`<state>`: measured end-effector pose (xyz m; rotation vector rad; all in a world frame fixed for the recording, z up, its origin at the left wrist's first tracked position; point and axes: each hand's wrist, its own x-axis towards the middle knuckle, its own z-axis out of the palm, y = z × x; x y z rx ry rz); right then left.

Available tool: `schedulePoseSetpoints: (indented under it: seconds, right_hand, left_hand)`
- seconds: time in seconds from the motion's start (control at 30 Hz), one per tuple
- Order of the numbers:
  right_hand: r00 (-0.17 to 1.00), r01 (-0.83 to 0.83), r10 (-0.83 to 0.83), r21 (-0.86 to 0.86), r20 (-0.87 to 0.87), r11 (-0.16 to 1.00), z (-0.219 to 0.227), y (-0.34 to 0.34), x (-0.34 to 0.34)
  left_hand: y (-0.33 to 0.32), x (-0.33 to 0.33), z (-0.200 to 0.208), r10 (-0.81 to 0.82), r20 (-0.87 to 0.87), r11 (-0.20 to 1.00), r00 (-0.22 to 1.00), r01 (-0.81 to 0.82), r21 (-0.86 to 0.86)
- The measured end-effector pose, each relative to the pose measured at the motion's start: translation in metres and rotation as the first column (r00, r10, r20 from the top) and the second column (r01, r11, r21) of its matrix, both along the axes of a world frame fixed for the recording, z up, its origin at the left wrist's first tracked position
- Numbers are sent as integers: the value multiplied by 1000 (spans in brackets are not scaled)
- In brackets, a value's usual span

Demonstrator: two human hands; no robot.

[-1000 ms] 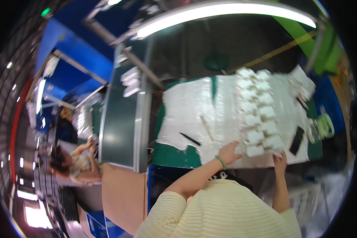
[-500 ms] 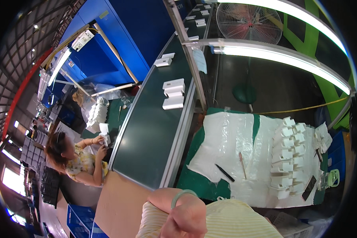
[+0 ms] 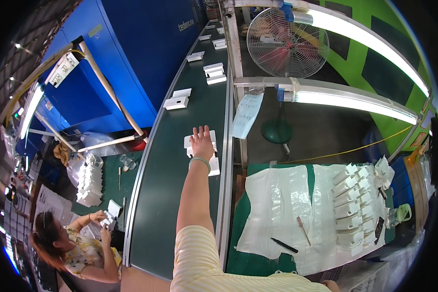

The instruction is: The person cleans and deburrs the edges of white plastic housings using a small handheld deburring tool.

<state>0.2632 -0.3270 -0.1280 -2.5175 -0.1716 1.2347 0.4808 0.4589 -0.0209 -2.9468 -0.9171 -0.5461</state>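
My left hand (image 3: 202, 145), a pale green bangle on its wrist, reaches forward over the conveyor belt (image 3: 160, 194). Its fingers are stretched out across a pair of white plastic housings (image 3: 213, 166) and seem to touch them. The palm hides part of the pair, and I see no closed grip. At the bottom edge, only a bit of my right hand (image 3: 331, 285) shows beside my striped shirt; its fingers are hidden. Farther up the belt lie more white housings (image 3: 176, 102).
Right of the belt, a green table with a white plastic sheet (image 3: 277, 209) carries a black pen (image 3: 284, 245), a screwdriver (image 3: 303, 230) and stacked white parts (image 3: 350, 209). A metal lamp frame (image 3: 236, 97) stands beside the belt. At left, a co-worker (image 3: 78, 243) handles a white part.
My left hand has gone from close to my body out to the white housings on the belt. The view has shifted, and the housings lie nearer to me.
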Motion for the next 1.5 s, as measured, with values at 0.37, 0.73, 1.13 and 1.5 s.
schedulePoseSetpoints:
  seconds: [0.37, 0.73, 1.13, 1.5]
  right_hand:
    - [888, -401, 367, 76, 279, 913, 54, 133, 60]
    - [320, 815, 379, 456, -868, 357, 142, 306, 110]
    - [754, 361, 432, 861, -495, 358, 114, 235, 109]
    - [505, -791, 600, 610, 621, 34, 114, 203, 9]
  left_hand:
    - [-10, -66, 15, -185, 32, 965, 982, 176, 193]
    - [-306, -254, 52, -470, 816, 879, 335, 261, 399]
    - [-450, -346, 7, 651, 568, -489, 504, 851, -194]
    - [-520, -364, -42, 808, 283, 21, 516, 456, -890]
